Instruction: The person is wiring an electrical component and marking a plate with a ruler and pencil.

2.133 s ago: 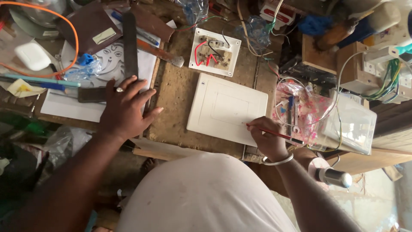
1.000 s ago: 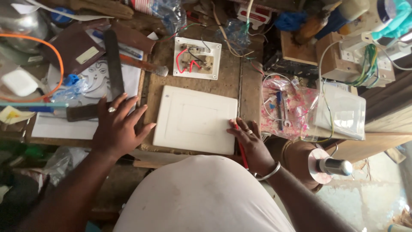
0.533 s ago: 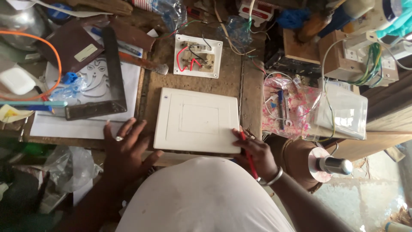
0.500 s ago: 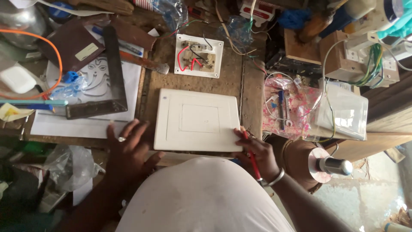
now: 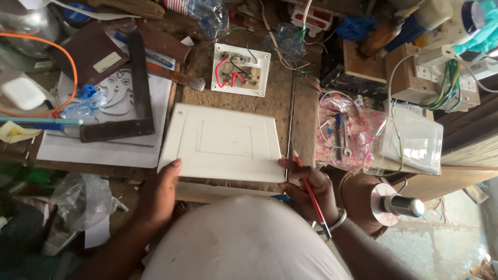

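A white rectangular plate (image 5: 223,142) with a pencilled rectangle drawn on it lies tilted over the wooden bench (image 5: 293,98). My left hand (image 5: 158,189) grips its near left corner, thumb on top. My right hand (image 5: 308,186) touches the plate's near right corner with the thumb while holding a red pencil (image 5: 311,194) that points back toward my body. Both hands appear to lift the plate's near edge.
Behind the plate sits a white switch board (image 5: 240,69) with red and black wires showing. A dark steel square (image 5: 136,98) lies on white paper (image 5: 109,145) at left. Clear plastic bags with tools (image 5: 345,132), wired wooden boxes (image 5: 428,72) and an orange cable (image 5: 62,72) crowd the bench.
My left hand left the steel square and came down to the plate's near left corner. My right hand stopped marking and took the plate's right corner; the plate now sits tilted.
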